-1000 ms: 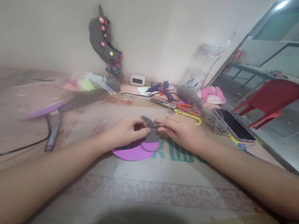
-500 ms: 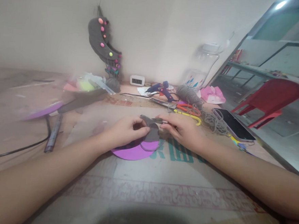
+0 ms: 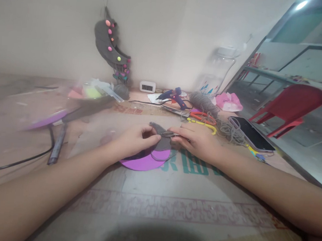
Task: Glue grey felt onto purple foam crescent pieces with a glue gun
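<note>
A flat purple crescent (image 3: 144, 164) lies under my hands, part of it covered in wrapped grey yarn (image 3: 163, 144). My left hand (image 3: 139, 139) pinches the wrapped part from the left, thumb on top. From the right, my right hand (image 3: 194, 139) closes its fingertips on a small bunch of grey yarn, held against the upper side of the wrapped part. A loose yarn loop (image 3: 159, 159) hangs over the purple surface. Some fingers of both hands are hidden.
Beyond my hands lie orange-handled scissors (image 3: 203, 118), a blue glue gun (image 3: 175, 97), a grey yarn ball (image 3: 205, 103) and a phone (image 3: 251, 133). A marker (image 3: 57, 146) and black cable are left. A decorated grey crescent (image 3: 107, 41) hangs on the wall.
My right fingers and the bunch of yarn have shifted slightly left and down, over the wrapped part. The left hand keeps its pinch and the crescent has barely moved.
</note>
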Demonstrator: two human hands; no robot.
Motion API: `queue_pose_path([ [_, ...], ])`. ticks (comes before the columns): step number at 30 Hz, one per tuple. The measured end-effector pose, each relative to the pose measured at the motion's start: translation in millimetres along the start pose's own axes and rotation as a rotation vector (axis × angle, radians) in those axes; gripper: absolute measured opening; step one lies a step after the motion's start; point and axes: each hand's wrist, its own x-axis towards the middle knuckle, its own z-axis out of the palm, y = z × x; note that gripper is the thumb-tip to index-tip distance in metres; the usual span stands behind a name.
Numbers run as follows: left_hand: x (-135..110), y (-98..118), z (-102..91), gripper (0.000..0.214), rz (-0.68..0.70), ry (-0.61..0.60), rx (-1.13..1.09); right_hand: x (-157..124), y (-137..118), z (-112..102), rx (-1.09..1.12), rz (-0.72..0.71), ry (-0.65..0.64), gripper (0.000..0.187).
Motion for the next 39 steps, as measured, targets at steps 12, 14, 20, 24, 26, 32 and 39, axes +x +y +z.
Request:
queue_pose_path([
  [12,-0.2,2.2,-1.8,0.031,0.056,0.025,-0.003,0.2,-0.5,2.9,0.147,0.116,-0.072,0.029],
  [14,-0.1,1.8,-1.7,0.031,0.059,0.027,-0.005,0.2,-0.3,3.5,0.183,0.132,-0.089,0.029],
  [20,-0.4,-0.3,-1.1,0.034,0.034,0.003,-0.03,-0.4,1.2,4.3,0.161,0.115,-0.061,0.03],
  [24,-1.3,0.7,-1.3,0.034,-0.01,-0.042,-0.081,-0.5,1.5,4.1,0.143,0.11,-0.041,0.03],
  [26,-1.0,0.8,-1.1,0.033,-0.013,-0.042,-0.085,-0.3,1.1,3.6,0.145,0.113,-0.04,0.029],
  [32,2.5,-1.3,0.4,0.03,0.017,0.006,-0.09,-0.2,-0.2,1.3,0.168,0.137,-0.027,0.032],
  [39,2.9,-1.8,0.6,0.029,0.022,0.0,-0.095,0.4,-0.8,-1.8,0.093,0.096,-0.017,0.032],
])
